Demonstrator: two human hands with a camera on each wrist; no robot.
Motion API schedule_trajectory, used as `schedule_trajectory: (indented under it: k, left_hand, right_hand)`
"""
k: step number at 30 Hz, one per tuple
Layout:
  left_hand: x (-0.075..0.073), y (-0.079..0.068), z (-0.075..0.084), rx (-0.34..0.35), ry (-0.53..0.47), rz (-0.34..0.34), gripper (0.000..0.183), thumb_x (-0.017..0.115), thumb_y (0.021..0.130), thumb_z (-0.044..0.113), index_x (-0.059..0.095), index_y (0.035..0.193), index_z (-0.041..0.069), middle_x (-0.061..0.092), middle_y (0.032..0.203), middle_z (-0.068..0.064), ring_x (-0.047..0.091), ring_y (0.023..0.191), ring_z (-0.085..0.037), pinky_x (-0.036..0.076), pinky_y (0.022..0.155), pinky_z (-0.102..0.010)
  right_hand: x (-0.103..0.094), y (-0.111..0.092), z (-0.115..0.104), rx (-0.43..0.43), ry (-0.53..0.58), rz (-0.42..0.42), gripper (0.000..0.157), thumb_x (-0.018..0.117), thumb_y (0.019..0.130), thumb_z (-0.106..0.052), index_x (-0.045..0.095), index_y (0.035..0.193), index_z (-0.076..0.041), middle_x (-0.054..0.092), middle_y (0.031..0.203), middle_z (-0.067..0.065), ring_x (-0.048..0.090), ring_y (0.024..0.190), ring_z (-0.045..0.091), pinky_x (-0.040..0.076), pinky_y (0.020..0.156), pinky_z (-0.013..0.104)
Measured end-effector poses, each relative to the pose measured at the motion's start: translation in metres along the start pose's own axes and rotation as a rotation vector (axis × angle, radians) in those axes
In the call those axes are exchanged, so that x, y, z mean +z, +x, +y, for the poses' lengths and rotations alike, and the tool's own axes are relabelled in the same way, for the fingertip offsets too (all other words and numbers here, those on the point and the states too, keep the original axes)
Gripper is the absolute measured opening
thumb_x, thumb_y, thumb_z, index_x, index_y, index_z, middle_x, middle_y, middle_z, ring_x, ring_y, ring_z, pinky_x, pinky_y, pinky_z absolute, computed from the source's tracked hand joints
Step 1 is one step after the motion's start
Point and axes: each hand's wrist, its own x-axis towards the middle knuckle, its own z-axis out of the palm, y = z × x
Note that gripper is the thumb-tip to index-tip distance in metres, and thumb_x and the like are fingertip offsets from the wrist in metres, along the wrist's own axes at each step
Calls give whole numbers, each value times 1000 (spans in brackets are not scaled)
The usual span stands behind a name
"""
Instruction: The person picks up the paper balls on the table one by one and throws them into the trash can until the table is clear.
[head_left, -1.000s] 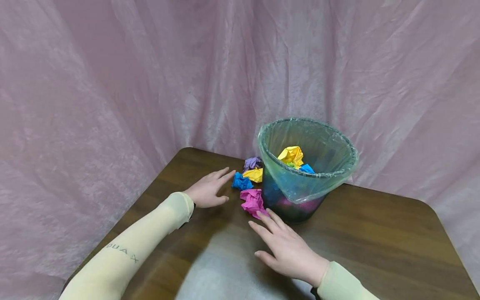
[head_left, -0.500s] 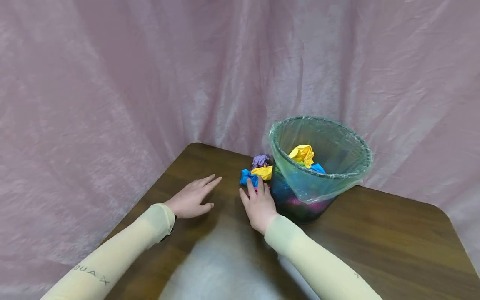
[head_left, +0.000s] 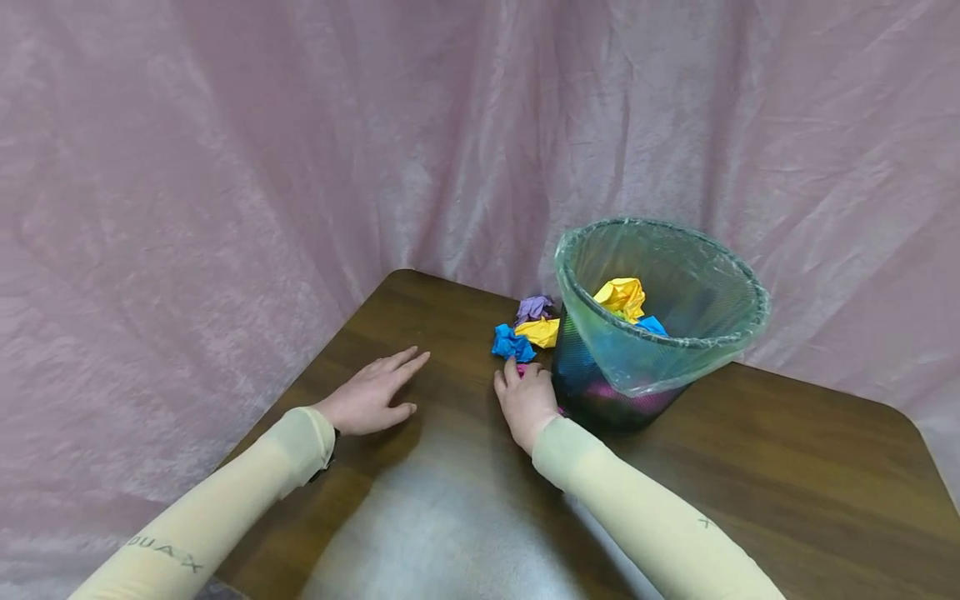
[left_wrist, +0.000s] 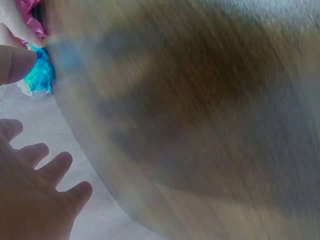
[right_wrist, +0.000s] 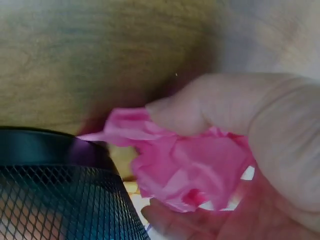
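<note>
My right hand [head_left: 527, 402] grips a crumpled ball of pink paper [right_wrist: 190, 165] beside the bin; the right wrist view shows thumb and fingers closed around it. From the head view most of that ball is hidden under the hand. My left hand [head_left: 367, 394] hovers over the table's left side, fingers spread and holding nothing. Just beyond the right hand lie crumpled blue paper [head_left: 513, 342], yellow paper [head_left: 538, 332] and purple paper [head_left: 534, 308]. The mesh wastebasket [right_wrist: 70, 200] wears a translucent green liner [head_left: 675, 358], with yellow paper [head_left: 622, 297] and blue paper [head_left: 652, 325] inside.
The brown wooden table [head_left: 810, 467] has rounded corners, its far edge close to a draped pink curtain [head_left: 300, 167]. The bin stands at the back, right of centre, with its wall close to the loose paper balls.
My right hand has moved forward and left onto the pink paper and taken hold of it. My left hand has drawn back, away from the blue paper. The head view has shifted slightly.
</note>
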Motion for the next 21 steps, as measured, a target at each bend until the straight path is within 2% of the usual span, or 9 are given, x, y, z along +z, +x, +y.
schedule_trajectory:
  k: [4, 8, 13, 16, 19, 21]
  left_hand:
    - [3, 2, 2, -6, -10, -18, 82, 65, 99, 32, 19, 166, 18, 15, 170, -10, 22, 153, -32, 21, 120, -59]
    - [3, 2, 5, -3, -24, -21, 82, 66, 99, 31, 20, 165, 17, 15, 170, -12, 23, 153, -34, 22, 119, -60]
    - [4, -2, 6, -21, -54, -29, 81, 65, 100, 32, 21, 165, 17, 14, 170, -10, 22, 153, -35, 24, 118, -61]
    - [5, -6, 5, -40, -74, -34, 81, 65, 100, 33, 19, 165, 19, 13, 170, -8, 22, 152, -37, 25, 117, -62]
    - [5, -9, 5, -51, -89, -27, 82, 66, 99, 33, 19, 166, 20, 13, 170, -6, 22, 152, -37, 26, 116, -63]
    - [4, -10, 5, -52, -95, -22, 83, 67, 99, 33, 19, 166, 21, 13, 170, -6, 23, 152, -38, 27, 116, -63]
  right_hand:
    - [1, -8, -3, -17, 85, 141, 59, 90, 77, -27, 67, 130, -15, 60, 125, 17, 63, 98, 38, 61, 68, 43]
    - [1, -11, -6, -77, 208, 220, 29, 85, 82, -11, 71, 107, -10, 59, 103, 16, 65, 91, 37, 61, 55, 42]
    - [5, -9, -5, -101, 341, 227, 26, 82, 84, -2, 66, 104, -7, 56, 99, 16, 63, 79, 33, 61, 56, 41]
    - [6, -9, -7, -106, 419, 241, 27, 80, 86, 0, 64, 107, -7, 55, 101, 18, 60, 83, 34, 61, 60, 42]
    - [-3, -13, -8, -160, 471, 267, 28, 79, 88, -4, 64, 112, -10, 58, 104, 17, 57, 89, 33, 60, 65, 39]
    - [-16, -20, -7, -211, 489, 283, 29, 77, 91, -7, 64, 115, -14, 60, 105, 14, 54, 90, 30, 58, 66, 36]
